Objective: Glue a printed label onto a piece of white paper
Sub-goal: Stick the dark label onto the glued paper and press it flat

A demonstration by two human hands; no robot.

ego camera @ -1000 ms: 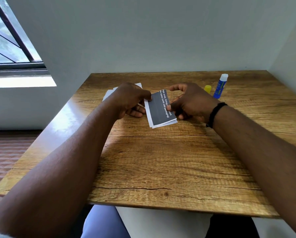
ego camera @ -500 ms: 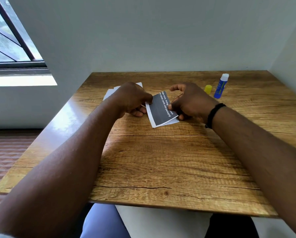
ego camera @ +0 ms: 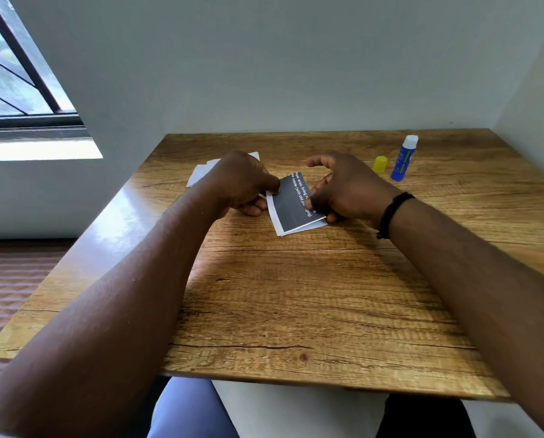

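Label (ego camera: 296, 205) sat between both hands, long axis running away from the person: left hand (ego camera: 242, 184) pinched its left edge, right hand (ego camera: 343, 188) thumb pressed its right edge, index finger lifted.

A wooden table (ego camera: 296, 295) with a dark grain fills the middle, pushed against a pale grey wall (ego camera: 264, 58) at the far side. A dark-framed window (ego camera: 17, 90) sits at far left, above a reddish ribbed floor (ego camera: 8, 279).
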